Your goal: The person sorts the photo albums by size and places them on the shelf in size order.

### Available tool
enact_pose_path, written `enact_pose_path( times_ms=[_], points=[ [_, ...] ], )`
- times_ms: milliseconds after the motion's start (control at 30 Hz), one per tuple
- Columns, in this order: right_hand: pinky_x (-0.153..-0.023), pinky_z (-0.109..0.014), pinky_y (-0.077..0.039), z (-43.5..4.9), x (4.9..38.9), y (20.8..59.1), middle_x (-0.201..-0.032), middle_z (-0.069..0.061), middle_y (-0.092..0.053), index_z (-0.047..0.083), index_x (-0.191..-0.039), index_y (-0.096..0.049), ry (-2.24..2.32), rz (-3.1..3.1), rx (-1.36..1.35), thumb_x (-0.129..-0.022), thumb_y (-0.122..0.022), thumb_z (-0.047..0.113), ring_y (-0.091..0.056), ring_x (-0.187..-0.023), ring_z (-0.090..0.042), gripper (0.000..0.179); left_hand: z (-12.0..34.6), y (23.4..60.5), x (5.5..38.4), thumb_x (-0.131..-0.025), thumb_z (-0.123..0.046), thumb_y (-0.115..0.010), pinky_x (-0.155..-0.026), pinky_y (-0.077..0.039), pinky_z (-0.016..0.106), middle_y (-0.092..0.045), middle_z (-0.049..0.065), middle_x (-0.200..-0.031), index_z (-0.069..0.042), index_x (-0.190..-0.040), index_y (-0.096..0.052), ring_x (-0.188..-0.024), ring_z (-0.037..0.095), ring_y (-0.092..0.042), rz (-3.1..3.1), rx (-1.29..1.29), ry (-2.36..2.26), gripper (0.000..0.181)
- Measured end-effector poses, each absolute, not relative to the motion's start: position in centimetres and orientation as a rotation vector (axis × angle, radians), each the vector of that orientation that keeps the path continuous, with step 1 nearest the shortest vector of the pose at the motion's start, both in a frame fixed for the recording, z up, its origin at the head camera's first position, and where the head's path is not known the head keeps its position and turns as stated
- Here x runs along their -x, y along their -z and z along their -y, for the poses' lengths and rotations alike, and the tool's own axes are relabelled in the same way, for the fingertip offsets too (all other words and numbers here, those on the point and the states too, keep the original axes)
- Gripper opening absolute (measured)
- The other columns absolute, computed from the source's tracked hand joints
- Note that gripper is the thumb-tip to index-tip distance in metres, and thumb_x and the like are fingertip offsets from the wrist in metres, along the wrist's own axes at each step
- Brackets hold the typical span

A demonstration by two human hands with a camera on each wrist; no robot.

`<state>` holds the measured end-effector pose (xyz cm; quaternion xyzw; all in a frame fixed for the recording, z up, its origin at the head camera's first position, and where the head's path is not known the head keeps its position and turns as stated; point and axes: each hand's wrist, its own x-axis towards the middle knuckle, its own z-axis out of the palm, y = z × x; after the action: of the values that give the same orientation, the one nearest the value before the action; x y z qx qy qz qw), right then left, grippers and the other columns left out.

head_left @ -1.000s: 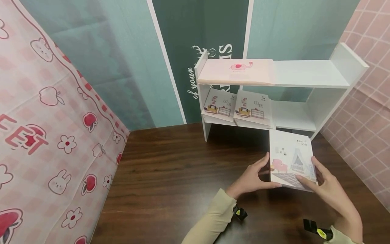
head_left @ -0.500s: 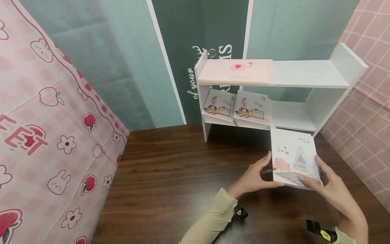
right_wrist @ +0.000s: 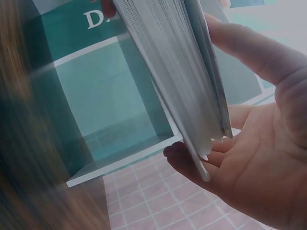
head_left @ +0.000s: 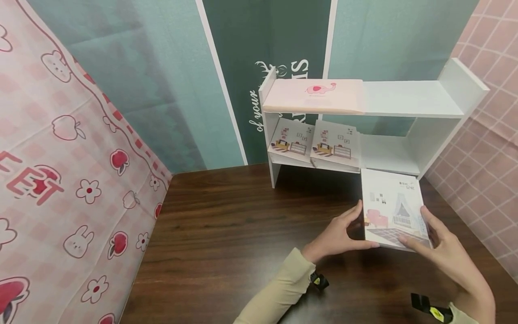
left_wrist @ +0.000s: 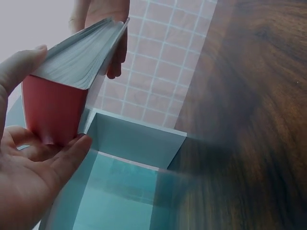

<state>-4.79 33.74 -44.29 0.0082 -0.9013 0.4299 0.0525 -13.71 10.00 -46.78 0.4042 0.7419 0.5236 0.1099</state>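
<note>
Both hands hold a thick book [head_left: 392,204], its white cover printed with a pink armchair and a grey tent, over the table just before the shelf's right part. My left hand [head_left: 337,236] grips its left side, thumb at the near corner. The left wrist view shows that hand's fingers curled around the red spine [left_wrist: 55,110]. On the opposite side my right hand [head_left: 449,247] has its thumb on the cover. In the right wrist view the fingers of the right hand [right_wrist: 268,124] reach under the book, beside the page edges [right_wrist: 170,72].
A white two-tier shelf [head_left: 441,139] stands against the backdrop. On its lower tier, two similar books [head_left: 289,141] lie side by side at the left. A pink book with an elephant [head_left: 315,94] lies on top. Pink tiled wall covering [head_left: 477,180] borders the right.
The book has shifted a little to the right and closer to the shelf, both hands keeping their grip. The books on the shelf have stayed in place.
</note>
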Motion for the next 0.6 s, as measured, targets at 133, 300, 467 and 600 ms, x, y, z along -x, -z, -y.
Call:
enact_pose_path(
  times_ms=[133,300,467,600],
  points=[
    [-0.084,0.009,-0.015,-33.8,4.8,44.1,-0.153,-0.022,0.001,0.017,-0.149,0.003,-1.272,2.735,-0.028,-0.084,-0.069,0.016,-0.011,-0.116,0.022,0.098,-9.9,46.6,13.8,-0.077,-0.025,-0.076,-0.092,-0.038,0.008,-0.012,-0.007,-0.154,-0.024,-0.147,-0.005,-0.125,-0.002,-0.039,-2.256,-1.204,-1.460,0.099],
    [-0.086,0.009,-0.009,-33.6,4.6,44.0,-0.153,-0.020,0.006,0.017,-0.149,0.005,-1.241,2.756,-0.003,-0.085,-0.068,0.019,0.000,-0.137,-0.007,0.097,-9.8,46.5,13.7,-0.078,-0.028,-0.075,-0.091,-0.037,0.007,-0.012,-0.007,-0.154,-0.025,-0.147,-0.004,-0.122,-0.003,-0.042,-2.274,-1.199,-1.430,0.099],
    [-0.084,0.009,-0.010,-33.5,4.4,43.8,-0.153,-0.022,0.006,0.017,-0.149,0.005,-1.215,2.762,0.026,-0.085,-0.069,0.020,-0.004,-0.139,-0.025,0.098,-9.9,46.1,13.8,-0.078,-0.028,-0.075,-0.094,-0.036,0.009,-0.012,-0.006,-0.154,-0.025,-0.147,-0.004,-0.127,-0.001,-0.036,-2.282,-1.215,-1.422,0.099],
    [-0.086,0.009,-0.011,-33.6,4.3,43.7,-0.154,-0.016,0.006,0.017,-0.150,0.002,-1.214,2.719,0.007,-0.083,-0.070,0.016,-0.008,-0.128,0.012,0.098,-9.8,45.6,13.8,-0.078,-0.031,-0.074,-0.096,-0.036,0.010,-0.011,-0.008,-0.154,-0.026,-0.147,-0.003,-0.129,-0.001,-0.033,-2.296,-1.223,-1.395,0.099]
  ],
)
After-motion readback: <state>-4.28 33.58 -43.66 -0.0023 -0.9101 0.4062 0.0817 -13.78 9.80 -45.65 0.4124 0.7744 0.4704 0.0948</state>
